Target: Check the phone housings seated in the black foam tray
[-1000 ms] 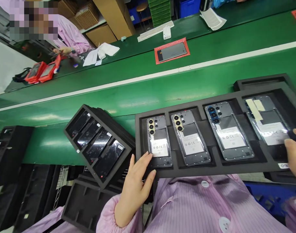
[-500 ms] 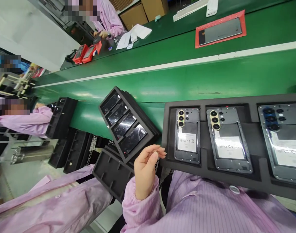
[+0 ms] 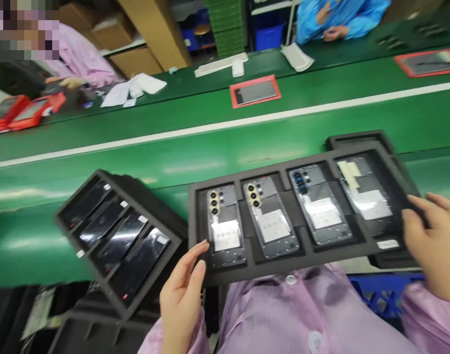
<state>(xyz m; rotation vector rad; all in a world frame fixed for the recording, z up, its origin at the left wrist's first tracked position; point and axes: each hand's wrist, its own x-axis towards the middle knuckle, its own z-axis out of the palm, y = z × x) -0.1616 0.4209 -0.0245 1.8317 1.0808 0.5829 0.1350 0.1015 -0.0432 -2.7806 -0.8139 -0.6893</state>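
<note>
The foam tray (image 3: 313,255) lay across the person's lap edge, held at both ends, its long axis running from one hand to the other and its open face turned up. The left hand (image 3: 182,295) was loosely spread at the near left corner, thumb tip resting on the top rim and fingers (image 3: 195,273) laid along the side wall. The right hand (image 3: 431,246) was curled round the far right end, fingers over the rim; how firmly it clamped could not be told.

Four phones (image 3: 225,228) without back covers sat in the tray's pockets, side by side, each lengthwise across the tray with its camera end pointing away from the hands toward the green bench (image 3: 247,147).

Judging by its look, the tray was light, soft foam, likely to bend if lifted by one end, while the open phones looked fragile and loose in their pockets. The best hold seemed to be the two short ends, keeping it level.

Just left of the left hand, a second tray (image 3: 118,236) of dark glass panels lay tilted on a stack. Beyond the bench, other workers' sleeves and a red tray (image 3: 254,91) were visible.
</note>
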